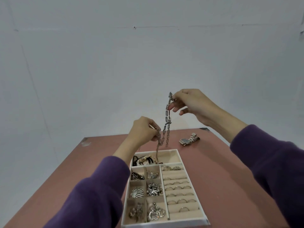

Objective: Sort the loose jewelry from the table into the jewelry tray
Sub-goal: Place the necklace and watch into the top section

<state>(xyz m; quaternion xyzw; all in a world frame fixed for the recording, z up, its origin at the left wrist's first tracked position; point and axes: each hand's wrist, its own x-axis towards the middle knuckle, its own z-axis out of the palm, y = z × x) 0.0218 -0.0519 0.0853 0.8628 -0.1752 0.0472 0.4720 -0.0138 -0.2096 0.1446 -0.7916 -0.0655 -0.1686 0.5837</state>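
The tray (164,223) sits nearest on the worktop (222,178). Over its far long compartment the chain (167,116) hangs nearly upright, and its tail seems to reach into that slot. The left hand (144,130), lower and nearer the tray, pinches it mid-length. The right hand (189,102) has a pinching grip on its top end. Beyond lies a watch (189,139).

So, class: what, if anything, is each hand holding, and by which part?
Both hold one chain necklace: the right hand pinches its top end, the left hand grips a lower stretch.
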